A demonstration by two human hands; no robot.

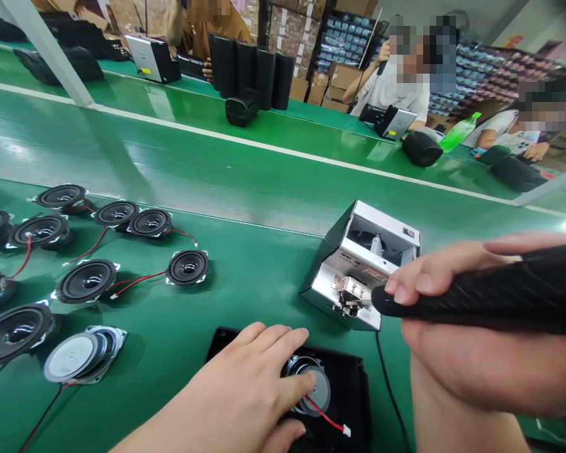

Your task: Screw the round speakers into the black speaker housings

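My left hand (245, 390) lies flat with fingers spread on a black panel (353, 390) at the near edge. Its fingertips touch a round speaker (317, 389) seated in the panel, with a red wire (327, 418) trailing from it. My right hand (471, 340) is closed around a black electric screwdriver (490, 296). The tool's tip points at the outlet of a silver screw feeder box (358, 264) just beyond the panel.
Several loose speakers (87, 280) with red and black wires lie on the green bench (245, 277) at left. A green conveyor belt (217, 170) runs behind. Black speaker housings (249, 72) and other workers sit on the far side.
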